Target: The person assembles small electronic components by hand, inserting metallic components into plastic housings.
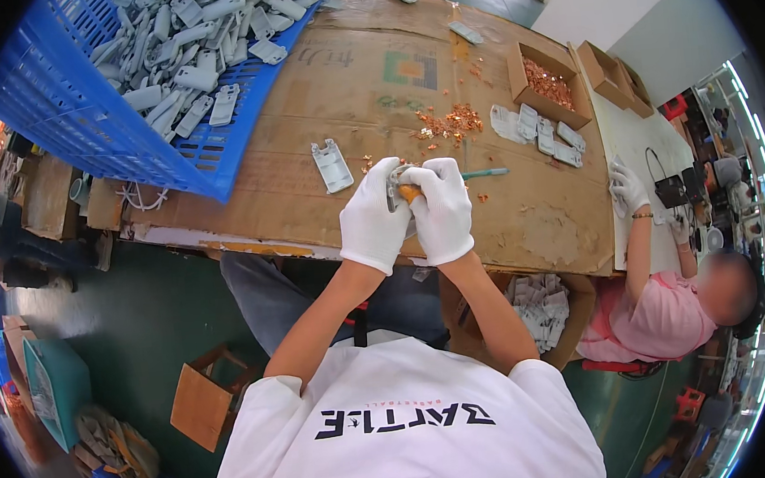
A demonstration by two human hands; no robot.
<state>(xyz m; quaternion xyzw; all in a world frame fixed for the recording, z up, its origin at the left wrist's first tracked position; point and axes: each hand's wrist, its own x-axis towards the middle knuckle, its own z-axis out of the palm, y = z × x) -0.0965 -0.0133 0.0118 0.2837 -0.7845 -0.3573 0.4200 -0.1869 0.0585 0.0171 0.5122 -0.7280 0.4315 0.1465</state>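
Note:
My left hand (373, 214), in a white glove, is closed around a small grey plastic casing (392, 191) above the table edge. Against it, my gloved right hand (443, 205) is closed on a yellow-orange piece (409, 192), whose kind is mostly hidden by the fingers. A thin teal stick (485, 173) extends from beside the right hand; whether the hand touches it I cannot tell. Just left of my hands, a pale grey casing (332, 166) lies open side up. Small copper-coloured parts (451, 123) are heaped on the cardboard beyond my hands.
A blue crate (123, 142) full of grey casings stands at the left. To the right are several finished-looking casings (566, 153) and a cardboard box (581, 115) of copper parts. An open carton (576, 300) sits below the table. At far right, a person (649, 317) in pink works.

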